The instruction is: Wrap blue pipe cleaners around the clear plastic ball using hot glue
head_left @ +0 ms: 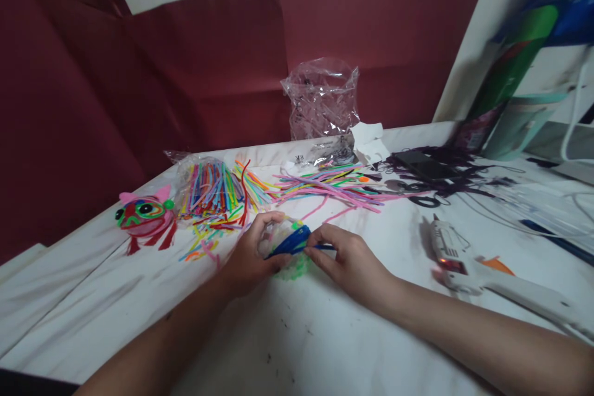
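Held over the middle of the white table is a rounded craft piece (296, 266), pale on top with green bits along its underside. My left hand (254, 249) grips it from the left, thumb in front and fingers behind. Bands of blue pipe cleaner (291, 242) run across its face. On the right side my right hand (349, 255) pinches a blue strand, and a short dark blue end sticks out past the fingers. The fingers partly cover the piece, so its full shape cannot be made out.
A pink animal-face figure (147, 218) with red tassels stands at left. Bagged pipe cleaners (211, 189), loose ones (325, 187) and cut scraps (204, 244) lie behind my hands. At right are a glue gun (457, 260), purple threads (445, 182) and a pale green bin (515, 127).
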Available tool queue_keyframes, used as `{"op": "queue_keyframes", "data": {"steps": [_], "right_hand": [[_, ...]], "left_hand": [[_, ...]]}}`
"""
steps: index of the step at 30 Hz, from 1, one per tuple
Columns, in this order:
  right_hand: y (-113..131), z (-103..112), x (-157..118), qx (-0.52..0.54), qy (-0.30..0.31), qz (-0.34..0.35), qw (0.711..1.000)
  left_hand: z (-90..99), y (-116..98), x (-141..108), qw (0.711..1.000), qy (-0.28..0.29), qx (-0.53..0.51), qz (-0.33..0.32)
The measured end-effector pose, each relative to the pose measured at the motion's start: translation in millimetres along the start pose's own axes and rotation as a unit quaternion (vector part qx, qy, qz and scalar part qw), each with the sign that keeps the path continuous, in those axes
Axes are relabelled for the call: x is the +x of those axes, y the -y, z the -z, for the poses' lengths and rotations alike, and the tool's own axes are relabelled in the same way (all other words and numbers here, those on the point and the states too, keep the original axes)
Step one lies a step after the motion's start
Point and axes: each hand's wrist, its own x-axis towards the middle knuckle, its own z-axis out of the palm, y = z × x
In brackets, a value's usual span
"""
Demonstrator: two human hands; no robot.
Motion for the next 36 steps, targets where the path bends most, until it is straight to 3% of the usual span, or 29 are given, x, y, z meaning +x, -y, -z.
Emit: {"op": "queue_keyframes", "data": {"steps": [8,14,19,26,32,36], "right_hand": [[0.6,-0.4,-0.9,-0.01,0.002,0.001,1.0],[1.1,-3.9,-3.7,-0.025,-0.004,0.034,0.999],[0.9,-2.7,-2.7,-0.03,-0.01,0.009,0.999],[0.0,-1.0,-2.0,-0.021,-0.02,0.035,0.999],[2.5,0.5,0.7,0.016,-0.006,-0.003,1.0],[1.1,-0.1,2.4,0.031,0.002,-0.028,0.999]], "left_hand": [[-1.6,0.8,0.1,0.999,0.005,0.025,-0.046],[-6.0,-3.0,-0.9,0.997,-0.038,0.06,-0.008],[-9.3,-3.1,-3.4,0.999,-0.031,0.024,0.01],[-7.4,-4.7,-2.8,0.999,-0.042,0.029,0.01],[-8.2,-1.4,-3.1,0.998,-0.046,0.025,-0.028],[-8.8,1.3,-1.7,0.999,-0.037,0.012,-0.015]]}}
